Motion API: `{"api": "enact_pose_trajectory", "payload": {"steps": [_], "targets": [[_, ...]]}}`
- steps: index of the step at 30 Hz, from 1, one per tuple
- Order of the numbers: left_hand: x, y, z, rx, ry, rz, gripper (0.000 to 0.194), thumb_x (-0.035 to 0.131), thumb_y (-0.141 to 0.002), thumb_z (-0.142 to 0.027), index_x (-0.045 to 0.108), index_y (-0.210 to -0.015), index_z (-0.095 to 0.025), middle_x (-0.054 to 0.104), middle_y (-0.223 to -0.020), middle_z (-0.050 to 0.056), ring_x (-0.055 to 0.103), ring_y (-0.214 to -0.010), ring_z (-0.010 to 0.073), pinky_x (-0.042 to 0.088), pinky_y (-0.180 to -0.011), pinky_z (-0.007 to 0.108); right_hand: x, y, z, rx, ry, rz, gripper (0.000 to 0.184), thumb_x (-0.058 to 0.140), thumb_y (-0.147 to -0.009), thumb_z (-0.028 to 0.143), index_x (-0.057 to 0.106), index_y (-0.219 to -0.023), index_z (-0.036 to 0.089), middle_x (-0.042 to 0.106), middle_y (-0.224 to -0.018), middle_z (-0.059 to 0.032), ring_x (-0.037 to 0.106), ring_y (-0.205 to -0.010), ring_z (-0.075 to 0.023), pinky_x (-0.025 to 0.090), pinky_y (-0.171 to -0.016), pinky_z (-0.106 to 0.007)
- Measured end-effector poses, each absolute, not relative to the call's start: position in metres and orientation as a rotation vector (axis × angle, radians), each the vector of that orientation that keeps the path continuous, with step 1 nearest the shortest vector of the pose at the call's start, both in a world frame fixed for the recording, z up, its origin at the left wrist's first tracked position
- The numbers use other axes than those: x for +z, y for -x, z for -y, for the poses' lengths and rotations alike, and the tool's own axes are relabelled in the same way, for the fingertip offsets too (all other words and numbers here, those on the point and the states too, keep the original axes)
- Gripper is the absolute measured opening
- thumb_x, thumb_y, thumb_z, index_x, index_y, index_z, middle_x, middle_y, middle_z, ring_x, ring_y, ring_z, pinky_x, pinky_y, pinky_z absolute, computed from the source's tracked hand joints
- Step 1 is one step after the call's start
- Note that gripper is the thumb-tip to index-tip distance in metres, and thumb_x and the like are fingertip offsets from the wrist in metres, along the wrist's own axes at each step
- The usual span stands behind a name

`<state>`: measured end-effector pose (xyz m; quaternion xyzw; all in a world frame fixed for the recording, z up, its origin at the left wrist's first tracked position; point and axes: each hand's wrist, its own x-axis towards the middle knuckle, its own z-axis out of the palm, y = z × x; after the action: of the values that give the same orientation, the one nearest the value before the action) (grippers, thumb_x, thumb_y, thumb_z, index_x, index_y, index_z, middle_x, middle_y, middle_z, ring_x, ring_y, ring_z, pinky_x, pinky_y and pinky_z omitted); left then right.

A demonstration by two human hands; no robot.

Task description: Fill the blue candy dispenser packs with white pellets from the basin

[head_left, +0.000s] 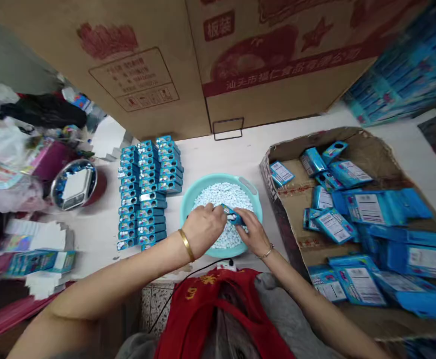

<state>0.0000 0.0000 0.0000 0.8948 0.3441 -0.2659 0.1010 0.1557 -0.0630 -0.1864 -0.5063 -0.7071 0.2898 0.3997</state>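
Observation:
Over a turquoise basin (185,195) full of small white candy pellets (223,191), my right hand (254,232) grips a small blue candy box (232,215) by its right end. White pellets show at the opening of this box. My left hand (205,228), with a gold bangle at the wrist, is closed at the box's left end. Its fingertips are hidden, so what they hold cannot be made out. Left of the basin stand rows of blue boxes (149,197) with round holes in their tops.
On the right, an open cardboard carton (291,199) holds many loose blue boxes (365,208). Large cardboard cartons (188,65) wall off the back. A metal bowl (95,185), stacked white card and plastic bags (12,149) crowd the left. A black cable runs below the basin.

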Motion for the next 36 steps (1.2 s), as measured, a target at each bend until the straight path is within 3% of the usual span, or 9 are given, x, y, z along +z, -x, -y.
{"api": "enact_pose_trajectory", "payload": {"steps": [4, 10, 13, 16, 22, 26, 31, 36], "targets": [[-0.028, 0.026, -0.011, -0.573, -2.688, -1.156, 0.025, 0.038, -0.093, -0.01, 0.058, -0.106, -0.015, 0.058, -0.098, 0.01, 0.055, -0.093, 0.0238, 0.048, -0.073, 0.035, -0.192, -0.16, 0.062, 0.737, 1.328, 1.725, 0.049, 0.046, -0.086, 0.014, 0.045, -0.133, 0.026, 0.059, -0.124, -0.0092, 0.053, -0.117, -0.0258, 0.042, -0.103, -0.05], [-0.155, 0.065, -0.028, -0.509, -2.478, -1.638, 0.035, 0.033, -0.092, -0.007, 0.05, -0.123, -0.012, 0.055, -0.11, 0.013, 0.052, -0.101, 0.0236, 0.046, -0.083, 0.038, -0.192, -0.17, 0.06, 0.824, 1.47, 1.429, 0.04, 0.055, -0.086, 0.027, 0.051, -0.125, 0.023, 0.062, -0.119, -0.0107, 0.058, -0.11, -0.0257, 0.047, -0.096, -0.045], [-0.201, 0.061, -0.013, -0.463, -2.419, -1.563, 0.037, 0.032, -0.094, -0.01, 0.046, -0.128, -0.013, 0.054, -0.117, 0.014, 0.051, -0.105, 0.024, 0.046, -0.086, 0.039, -0.189, -0.174, 0.057, 0.886, 1.516, 1.299, 0.04, 0.06, -0.084, 0.033, 0.052, -0.122, 0.021, 0.063, -0.115, -0.0105, 0.06, -0.104, -0.024, 0.048, -0.092, -0.042], [-0.219, 0.045, 0.013, -0.38, -2.389, -1.381, 0.039, 0.034, -0.091, -0.006, 0.046, -0.127, -0.014, 0.054, -0.119, 0.013, 0.05, -0.108, 0.0232, 0.044, -0.093, 0.039, -0.187, -0.176, 0.054, 0.913, 1.512, 1.212, 0.041, 0.063, -0.082, 0.035, 0.053, -0.119, 0.021, 0.064, -0.11, -0.0082, 0.06, -0.099, -0.0217, 0.048, -0.091, -0.039], [-0.227, 0.023, 0.043, -0.202, -2.151, -1.151, 0.051, 0.043, -0.077, 0.004, 0.047, -0.125, -0.013, 0.056, -0.12, 0.013, 0.051, -0.113, 0.0222, 0.042, -0.101, 0.038, -0.191, -0.181, 0.048, 1.014, 1.477, 1.006, 0.047, 0.07, -0.076, 0.038, 0.052, -0.116, 0.022, 0.063, -0.107, -0.0064, 0.06, -0.096, -0.0209, 0.049, -0.091, -0.039], [-0.216, 0.035, 0.04, 0.042, -1.956, -1.076, 0.049, 0.044, -0.078, -0.002, 0.045, -0.126, -0.014, 0.053, -0.127, 0.012, 0.05, -0.118, 0.0217, 0.04, -0.105, 0.04, -0.194, -0.189, 0.048, 1.031, 1.429, 0.991, 0.048, 0.069, -0.076, 0.038, 0.05, -0.118, 0.023, 0.062, -0.108, -0.0062, 0.061, -0.097, -0.0208, 0.048, -0.092, -0.041], [-0.16, 0.064, 0.025, 0.165, -1.987, -0.967, 0.038, 0.046, -0.087, -0.016, 0.044, -0.125, -0.015, 0.055, -0.121, 0.013, 0.053, -0.113, 0.0223, 0.044, -0.099, 0.041, -0.191, -0.193, 0.052, 0.872, 1.506, 1.176, 0.043, 0.065, -0.08, 0.037, 0.052, -0.119, 0.022, 0.063, -0.11, -0.0072, 0.059, -0.1, -0.0224, 0.047, -0.094, -0.042], [-0.092, 0.072, 0.005, 0.082, -2.173, -0.939, 0.036, 0.045, -0.088, -0.013, 0.044, -0.123, -0.015, 0.056, -0.118, 0.012, 0.053, -0.111, 0.0211, 0.044, -0.099, 0.04, -0.188, -0.18, 0.056, 0.752, 1.476, 1.475, 0.038, 0.055, -0.084, 0.025, 0.053, -0.122, 0.022, 0.062, -0.115, -0.0105, 0.058, -0.107, -0.0258, 0.047, -0.094, -0.045]]}}
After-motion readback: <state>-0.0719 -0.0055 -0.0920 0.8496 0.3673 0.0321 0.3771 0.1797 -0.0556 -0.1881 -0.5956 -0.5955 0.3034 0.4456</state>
